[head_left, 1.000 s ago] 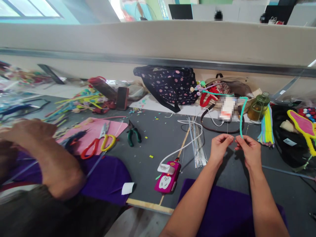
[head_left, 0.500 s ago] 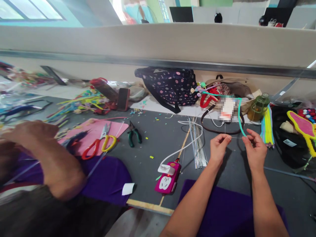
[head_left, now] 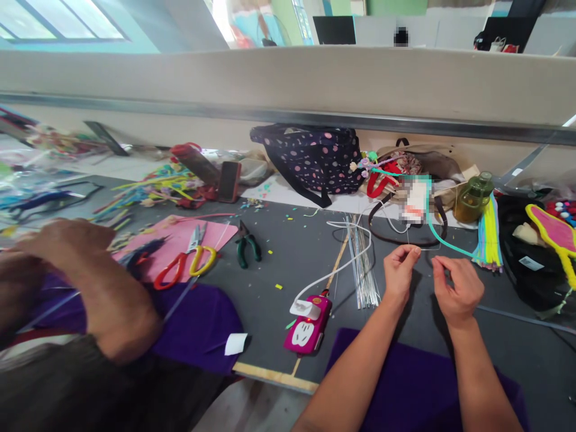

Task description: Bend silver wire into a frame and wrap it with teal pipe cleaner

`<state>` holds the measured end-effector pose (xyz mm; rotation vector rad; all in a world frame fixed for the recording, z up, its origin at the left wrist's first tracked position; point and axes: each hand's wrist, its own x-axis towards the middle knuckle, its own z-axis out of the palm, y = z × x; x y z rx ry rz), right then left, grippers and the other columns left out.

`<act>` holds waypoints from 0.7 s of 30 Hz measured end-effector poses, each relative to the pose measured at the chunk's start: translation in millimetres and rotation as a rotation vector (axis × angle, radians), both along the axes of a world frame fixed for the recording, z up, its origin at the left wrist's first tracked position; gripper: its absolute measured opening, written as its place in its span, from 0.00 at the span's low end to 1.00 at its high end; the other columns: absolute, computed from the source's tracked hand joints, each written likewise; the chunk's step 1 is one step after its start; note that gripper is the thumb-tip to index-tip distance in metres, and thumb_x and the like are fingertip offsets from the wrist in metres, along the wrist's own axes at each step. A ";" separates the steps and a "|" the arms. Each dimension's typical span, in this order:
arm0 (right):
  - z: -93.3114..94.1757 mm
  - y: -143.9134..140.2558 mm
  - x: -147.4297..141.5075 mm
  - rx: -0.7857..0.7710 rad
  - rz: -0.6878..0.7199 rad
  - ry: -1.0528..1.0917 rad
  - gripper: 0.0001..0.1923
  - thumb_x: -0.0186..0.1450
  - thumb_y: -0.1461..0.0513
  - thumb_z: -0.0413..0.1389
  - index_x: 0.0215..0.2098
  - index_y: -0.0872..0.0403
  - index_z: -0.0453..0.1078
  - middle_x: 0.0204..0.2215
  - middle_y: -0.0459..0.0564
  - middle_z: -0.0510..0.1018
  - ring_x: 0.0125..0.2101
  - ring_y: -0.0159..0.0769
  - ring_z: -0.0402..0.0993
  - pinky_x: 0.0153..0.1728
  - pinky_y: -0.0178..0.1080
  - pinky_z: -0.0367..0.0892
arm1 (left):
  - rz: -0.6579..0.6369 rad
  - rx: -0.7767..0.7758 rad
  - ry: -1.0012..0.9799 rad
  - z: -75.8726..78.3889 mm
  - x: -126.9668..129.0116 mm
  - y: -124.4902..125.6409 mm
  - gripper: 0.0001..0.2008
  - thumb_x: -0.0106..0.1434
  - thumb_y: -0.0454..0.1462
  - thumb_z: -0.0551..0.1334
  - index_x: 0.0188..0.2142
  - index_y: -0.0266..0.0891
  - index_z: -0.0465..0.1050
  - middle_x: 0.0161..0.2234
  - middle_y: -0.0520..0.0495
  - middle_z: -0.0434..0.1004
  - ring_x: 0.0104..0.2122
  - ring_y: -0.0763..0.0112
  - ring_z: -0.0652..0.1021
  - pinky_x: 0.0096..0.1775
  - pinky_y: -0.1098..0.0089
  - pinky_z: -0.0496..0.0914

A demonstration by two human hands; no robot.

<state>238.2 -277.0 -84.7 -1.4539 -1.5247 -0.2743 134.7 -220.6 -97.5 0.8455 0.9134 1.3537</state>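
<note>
Strip of bright turquoise, fuzzy, cord-like material (head_left: pixel 440 237), head view: located beyond both hands, over the far right part of the dark grey, flat-topped bench (head_left: pixel 263 312); whether it rests on anything along its length, cannot tell. Left hand (head_left: pixel 399 270): grip closed to a fingertip pinch, thumb against forefinger, apparently on a fine, pale, hair-thin wire (head_left: pixel 428 249). Right hand (head_left: pixel 459 291): fingers curled, thumb drawn in to the forefinger, little or no gap; whether this grip has hold of the wire, cannot tell. The two hands are apart, fingertips facing each other. Possible faults, as judged: wire so thin could slip out of a bare-fingered pinch, or kink if pulled unevenly; the strip's near end, just beside the bundle of yellow, blue and lilac fuzzy stems (head_left: pixel 488 237), could catch among them if dragged; wire could also foul the dark brown, looped, band-like strap (head_left: pixel 445 223) close behind it. Cause in each case: light, springy material in a crowded spot. Orientation: strip has no single straight axis. Far run lies nearly level, left to right; a sharp corner turns it toward the person; it then bows right, near end pointing right and slightly nearward. Wire between the hands: long axis roughly left-right, crosswise to the forearms.
</note>
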 end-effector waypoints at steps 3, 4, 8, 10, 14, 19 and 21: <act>-2.6 1.5 -7.3 -0.126 0.068 0.084 0.09 0.68 0.59 0.55 0.34 0.52 0.76 0.27 0.49 0.81 0.27 0.33 0.74 0.33 0.36 0.65 | 0.016 0.001 -0.018 0.1 -0.2 0.2 0.10 0.52 0.41 0.70 0.26 0.35 0.77 0.24 0.51 0.73 0.27 0.75 0.69 0.34 0.73 0.64; -4.2 3.5 -9.3 -0.167 0.079 0.156 0.10 0.68 0.58 0.55 0.34 0.52 0.77 0.27 0.49 0.81 0.27 0.33 0.74 0.32 0.36 0.65 | 0.023 0.001 -0.025 0.1 -0.2 0.2 0.10 0.52 0.41 0.70 0.26 0.35 0.77 0.24 0.51 0.73 0.27 0.75 0.69 0.34 0.73 0.64; -11.1 13.4 -14.4 -0.328 0.134 0.666 0.13 0.64 0.53 0.58 0.35 0.53 0.78 0.25 0.48 0.80 0.24 0.33 0.73 0.25 0.34 0.64 | 0.037 0.005 -0.051 0.7 0.6 -0.6 0.10 0.51 0.41 0.71 0.27 0.35 0.77 0.25 0.51 0.73 0.27 0.76 0.70 0.35 0.73 0.65; -12.3 17.0 -15.2 -0.356 0.157 0.937 0.15 0.60 0.51 0.61 0.36 0.54 0.78 0.24 0.47 0.79 0.20 0.31 0.69 0.20 0.33 0.60 | 0.033 0.005 -0.058 1.1 1.5 -1.8 0.11 0.51 0.41 0.71 0.27 0.35 0.77 0.25 0.51 0.74 0.27 0.76 0.70 0.35 0.73 0.66; -10.9 20.1 -15.1 -0.318 0.200 1.212 0.16 0.54 0.51 0.66 0.32 0.54 0.77 0.24 0.45 0.78 0.18 0.26 0.61 0.17 0.31 0.55 | 0.009 0.013 -0.054 1.6 4.0 -4.5 0.11 0.52 0.41 0.71 0.26 0.35 0.77 0.24 0.51 0.74 0.27 0.76 0.70 0.35 0.73 0.66; -12.1 22.0 -15.0 -0.292 0.214 1.319 0.15 0.51 0.53 0.68 0.27 0.55 0.75 0.21 0.43 0.74 0.18 0.25 0.60 0.16 0.29 0.54 | -0.010 0.023 -0.053 3.2 6.3 -7.2 0.09 0.53 0.40 0.70 0.26 0.35 0.77 0.24 0.51 0.73 0.27 0.76 0.70 0.35 0.73 0.66; -13.0 23.0 -15.6 -0.279 0.209 1.365 0.15 0.50 0.54 0.69 0.27 0.55 0.74 0.21 0.42 0.72 0.18 0.24 0.59 0.15 0.29 0.53 | -0.009 0.021 -0.054 4.4 6.8 -8.2 0.09 0.53 0.40 0.70 0.26 0.35 0.77 0.24 0.51 0.74 0.27 0.76 0.70 0.35 0.73 0.66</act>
